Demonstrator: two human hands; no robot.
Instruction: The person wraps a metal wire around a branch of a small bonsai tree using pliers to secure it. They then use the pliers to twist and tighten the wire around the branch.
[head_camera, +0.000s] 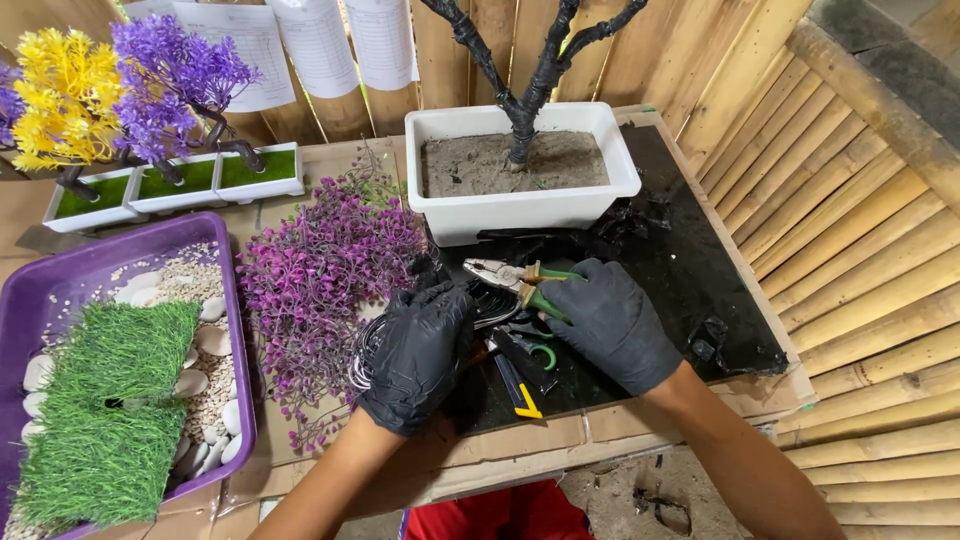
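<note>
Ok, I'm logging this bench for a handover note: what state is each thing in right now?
Left hand: gloved, closed on a coil of thin wire.
Right hand: gloved, gripping green-handled pliers, jaws shut.
White planter: filled with soil, bare black trunk upright.
Purple tray: holds pebbles and a green turf piece.
Purple foliage: loose on the cardboard.
Small finished trees: upright in white pots.

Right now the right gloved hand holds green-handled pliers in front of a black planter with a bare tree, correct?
Not quite. In the head view the right hand does hold green-handled pliers, but the planter with the bare tree is white, not black.
</note>
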